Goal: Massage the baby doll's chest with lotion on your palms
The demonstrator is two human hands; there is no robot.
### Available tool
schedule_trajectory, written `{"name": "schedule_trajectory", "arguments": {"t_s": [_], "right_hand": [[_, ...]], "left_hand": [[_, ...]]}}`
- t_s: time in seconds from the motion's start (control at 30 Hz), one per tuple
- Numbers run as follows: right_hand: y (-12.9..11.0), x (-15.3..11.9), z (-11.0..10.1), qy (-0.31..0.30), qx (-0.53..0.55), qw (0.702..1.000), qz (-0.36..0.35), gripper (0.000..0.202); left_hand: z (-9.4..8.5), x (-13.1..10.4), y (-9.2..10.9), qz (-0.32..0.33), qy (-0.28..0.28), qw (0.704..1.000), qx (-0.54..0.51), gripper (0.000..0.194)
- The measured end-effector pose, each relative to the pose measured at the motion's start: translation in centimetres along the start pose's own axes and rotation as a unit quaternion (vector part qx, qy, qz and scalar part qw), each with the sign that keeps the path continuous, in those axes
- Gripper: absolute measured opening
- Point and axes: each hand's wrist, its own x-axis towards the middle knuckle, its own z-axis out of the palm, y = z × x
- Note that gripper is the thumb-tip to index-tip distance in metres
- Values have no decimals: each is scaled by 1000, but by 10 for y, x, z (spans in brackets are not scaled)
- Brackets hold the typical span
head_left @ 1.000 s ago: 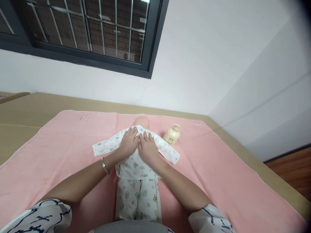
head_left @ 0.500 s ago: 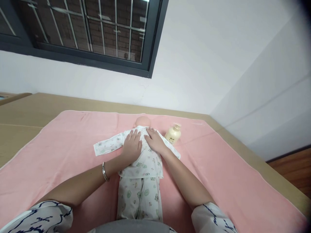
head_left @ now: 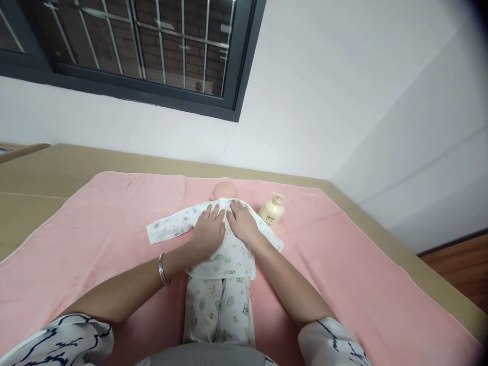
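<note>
Indoor room, home or baby-care training space, can't tell which. Baby-care cues: doll (head_left: 224,190) in printed clothes (head_left: 231,262), bottle (head_left: 272,209), pink cloth (head_left: 335,274) over wood-toned surface (head_left: 87,161). White walls (head_left: 305,96), dark-framed barred window (head_left: 148,51).

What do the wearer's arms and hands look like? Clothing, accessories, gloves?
Left hand and right hand: no gloves. A silver-coloured bangle circles the left wrist; nothing visible on the right one. Left sleeve and right sleeve: short, loose, white with jagged dark-blue line markings; forearms bare.
</note>
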Motion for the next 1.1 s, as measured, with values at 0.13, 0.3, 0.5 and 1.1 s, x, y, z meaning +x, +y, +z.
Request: {"name": "schedule_trajectory", "arguments": {"t_s": [0.13, 0.3, 0.5, 1.1], "right_hand": [[-6, -5, 4, -3, -12, 1000, 4, 47], [-26, -22, 5, -4, -11, 1000, -19, 48], [4, 4, 3, -13, 50, 999, 5, 46], [17, 7, -1, -3, 46, 999, 21, 46]], "left_hand": [[-5, 7, -3, 0, -22, 999, -26, 50], [-8, 27, -24, -44, -54, 995, -66, 51], [1, 2, 1, -4, 19, 999, -39, 50], [15, 8, -23, -79, 56, 987, -131, 50]]}}
